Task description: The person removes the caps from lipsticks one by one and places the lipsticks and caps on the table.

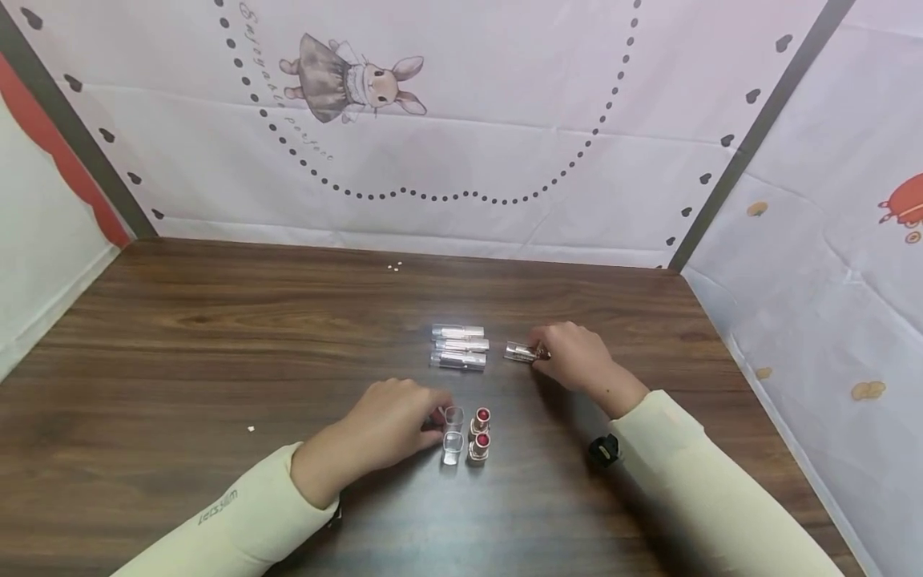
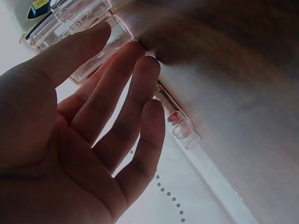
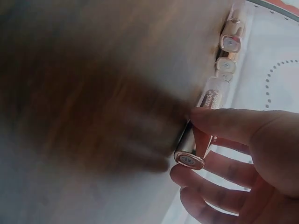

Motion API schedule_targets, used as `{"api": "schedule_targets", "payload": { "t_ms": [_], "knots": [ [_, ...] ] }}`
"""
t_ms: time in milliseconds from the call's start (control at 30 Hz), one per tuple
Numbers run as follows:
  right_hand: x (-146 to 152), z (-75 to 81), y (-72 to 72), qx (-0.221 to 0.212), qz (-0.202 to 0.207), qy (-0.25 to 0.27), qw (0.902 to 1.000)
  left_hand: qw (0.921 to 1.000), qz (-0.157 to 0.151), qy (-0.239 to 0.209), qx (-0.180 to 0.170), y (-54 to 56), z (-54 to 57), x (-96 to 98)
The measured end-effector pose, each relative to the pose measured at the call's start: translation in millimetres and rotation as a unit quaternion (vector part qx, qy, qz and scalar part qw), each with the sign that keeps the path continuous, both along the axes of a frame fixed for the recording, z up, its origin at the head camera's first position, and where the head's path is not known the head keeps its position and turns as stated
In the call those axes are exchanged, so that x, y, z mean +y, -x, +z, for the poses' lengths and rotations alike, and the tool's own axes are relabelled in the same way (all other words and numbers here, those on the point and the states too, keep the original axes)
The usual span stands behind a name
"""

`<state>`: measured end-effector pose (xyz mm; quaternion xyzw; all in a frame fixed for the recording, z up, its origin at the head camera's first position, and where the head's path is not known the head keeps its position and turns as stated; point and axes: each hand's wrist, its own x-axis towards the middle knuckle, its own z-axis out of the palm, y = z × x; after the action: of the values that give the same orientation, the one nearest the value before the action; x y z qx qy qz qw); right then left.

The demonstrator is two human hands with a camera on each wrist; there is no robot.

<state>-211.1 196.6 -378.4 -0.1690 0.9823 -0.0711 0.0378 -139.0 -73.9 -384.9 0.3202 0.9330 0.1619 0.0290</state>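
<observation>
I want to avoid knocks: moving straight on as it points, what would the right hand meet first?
Probably the row of three silver, clear-capped cosmetic tubes lying ahead of the right hand, though depth is unclear.

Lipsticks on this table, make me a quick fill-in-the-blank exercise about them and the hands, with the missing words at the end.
In the head view, ____ capped lipsticks lie side by side on the wooden table.
The uncapped lipsticks stand upright, showing ____ tips.
The person's ____ hand grips another capped lipstick.
Near the left hand stand ____ clear caps.

Missing words: three; red; right; two.
</observation>
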Motion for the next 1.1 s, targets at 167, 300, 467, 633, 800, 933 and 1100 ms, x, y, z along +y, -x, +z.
{"api": "schedule_targets", "payload": {
  "t_ms": [167, 300, 467, 633, 800, 933, 1100],
  "knots": [
    [-2.5, 3.9, -8.8, 0.012, 0.011, 0.025, 0.9996, 1.0, 0.001, -0.001, -0.005, -0.2, 1.1, 0.7],
    [-10.3, 7.4, -20.9, 0.03, 0.029, 0.061, 0.9973, 1.0, 0.002, -0.001, -0.008, -0.7, 1.6, 0.1],
    [-22.2, 11.0, -35.2, 0.041, 0.05, 0.082, 0.9945, 0.9999, 0.001, -0.002, -0.012, -0.7, 1.3, -0.2],
    [-29.6, 15.3, -45.3, 0.042, 0.061, 0.094, 0.9928, 0.9999, -0.002, -0.007, -0.013, -0.8, 0.2, 0.1],
    [-34.2, 20.0, -52.2, 0.052, 0.072, 0.114, 0.9895, 0.9998, -0.005, -0.013, -0.011, -0.6, -0.4, -0.6],
    [-37.3, 22.2, -57.7, 0.059, 0.084, 0.127, 0.9865, 0.9998, -0.004, -0.015, -0.013, 0.4, -0.7, -0.3],
    [-38.4, 23.0, -61.2, 0.075, 0.098, 0.129, 0.984, 0.9997, -0.008, -0.022, -0.006, 0.6, 0.0, 0.7]
  ]
}}
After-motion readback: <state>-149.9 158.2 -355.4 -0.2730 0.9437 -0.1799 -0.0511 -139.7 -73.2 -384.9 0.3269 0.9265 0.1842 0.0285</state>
